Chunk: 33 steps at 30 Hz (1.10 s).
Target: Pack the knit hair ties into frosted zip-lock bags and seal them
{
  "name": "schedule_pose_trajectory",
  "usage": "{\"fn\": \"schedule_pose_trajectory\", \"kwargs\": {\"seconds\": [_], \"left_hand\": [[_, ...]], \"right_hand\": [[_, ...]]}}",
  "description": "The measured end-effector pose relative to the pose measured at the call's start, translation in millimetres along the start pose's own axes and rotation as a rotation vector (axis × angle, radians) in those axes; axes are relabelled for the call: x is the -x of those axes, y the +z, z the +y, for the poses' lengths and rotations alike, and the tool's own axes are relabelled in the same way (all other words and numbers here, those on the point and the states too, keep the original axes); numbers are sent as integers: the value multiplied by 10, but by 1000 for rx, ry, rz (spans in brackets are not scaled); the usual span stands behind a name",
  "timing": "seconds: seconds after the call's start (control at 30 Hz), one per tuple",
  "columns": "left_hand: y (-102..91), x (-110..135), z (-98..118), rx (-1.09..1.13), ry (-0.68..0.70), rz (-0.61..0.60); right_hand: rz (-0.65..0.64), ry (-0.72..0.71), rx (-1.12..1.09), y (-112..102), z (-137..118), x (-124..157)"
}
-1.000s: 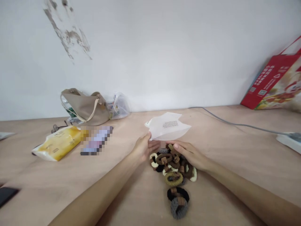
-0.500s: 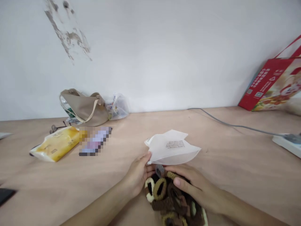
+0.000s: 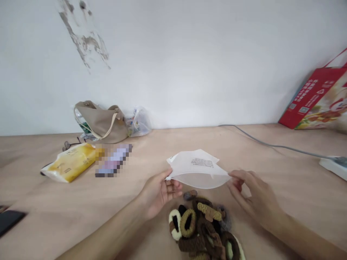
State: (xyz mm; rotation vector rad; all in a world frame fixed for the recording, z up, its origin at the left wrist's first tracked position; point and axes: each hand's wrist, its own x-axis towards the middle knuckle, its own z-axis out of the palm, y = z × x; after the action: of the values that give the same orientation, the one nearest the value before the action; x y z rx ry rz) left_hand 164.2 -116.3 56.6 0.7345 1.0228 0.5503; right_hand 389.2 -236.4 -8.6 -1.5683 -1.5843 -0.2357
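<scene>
A white translucent zip bag with small printed text is held between my two hands, its mouth facing me and gaping slightly. My left hand pinches the left corner of the mouth between thumb and finger, the other fingers stretched beneath. At the right corner, my right hand pinches the edge with its fingertips. Just below the bag lies a pile of fuzzy hair ties in brown, tan, cream, black and grey. One grey hair tie sits at the top of the pile, nearest the bag's mouth.
To the left lie a yellow packet, a blurred-out flat phone-like object and glasses. A beige handbag and plastic bag stand by the wall. On the right are a grey cable, white power strip and red bag.
My right hand has left the hair tie pile and moved up and right to take the bag's right corner. The bag's mouth is now stretched between both hands.
</scene>
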Motion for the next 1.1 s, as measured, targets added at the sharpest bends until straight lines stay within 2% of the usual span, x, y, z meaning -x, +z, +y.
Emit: {"fn": "schedule_pose_trajectory", "kwargs": {"seconds": [0.13,0.2,0.37,0.53,0.67,0.83,1.1], "left_hand": [[26,37,45,-50,-71,-43],[19,24,49,-142,-69,-54],[-73,-91,80,-478,125,49],[-172,-170,121,-666,431,179],[-228,-203,104,-804,586,223],[-260,-212,45,-961,665,214],[-247,-93,-1,-1116,698,223]], "right_hand": [[63,-94,7,-50,80,-55],[101,-132,-3,-75,80,-77],[75,9,-90,-67,67,-128],[21,162,-190,-25,81,-146],[5,212,-201,-19,80,-144],[-27,249,-216,14,77,-155],[-59,308,-230,-14,140,-132]]}}
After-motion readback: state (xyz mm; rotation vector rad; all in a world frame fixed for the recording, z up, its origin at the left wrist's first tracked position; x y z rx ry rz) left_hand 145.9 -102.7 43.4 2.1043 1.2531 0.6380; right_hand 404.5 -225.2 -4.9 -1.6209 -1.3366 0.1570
